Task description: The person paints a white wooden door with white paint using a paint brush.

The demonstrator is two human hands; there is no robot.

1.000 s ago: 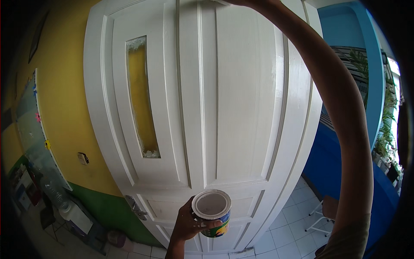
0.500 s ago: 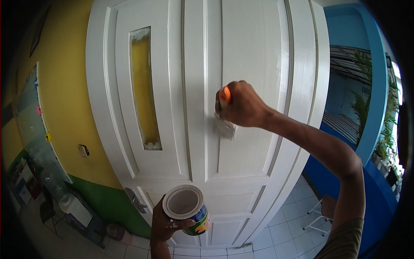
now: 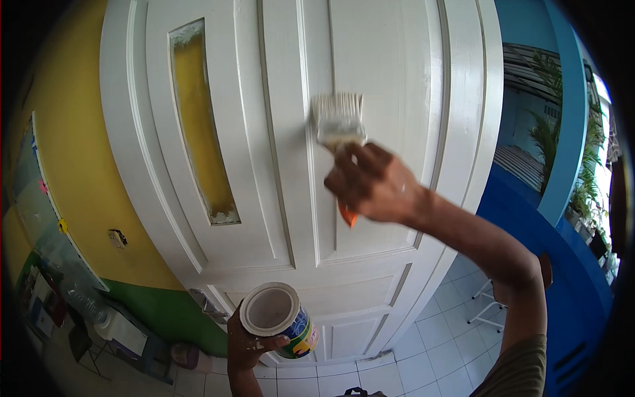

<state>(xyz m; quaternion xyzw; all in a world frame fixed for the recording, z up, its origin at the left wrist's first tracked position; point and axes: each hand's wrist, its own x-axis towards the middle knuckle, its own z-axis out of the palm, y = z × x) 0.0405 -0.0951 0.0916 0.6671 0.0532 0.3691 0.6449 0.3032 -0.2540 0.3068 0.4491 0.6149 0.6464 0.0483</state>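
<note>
"What does your right hand (image 3: 378,184) grip?"
"Your fingers close around a paintbrush (image 3: 340,126), bristles up before the white door (image 3: 390,86); contact is unclear."
"Your left hand (image 3: 245,344)?"
"It grips a tilted paint can (image 3: 297,331), lower down, before the same door."

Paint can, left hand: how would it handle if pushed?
The paint can is probably stiff: gripped, it looks evenly round. Open-topped, it could spill if tipped. Being cylindrical, it may roll if laid down.

Downward head view, apparently near door (image 3: 390,73)
</note>
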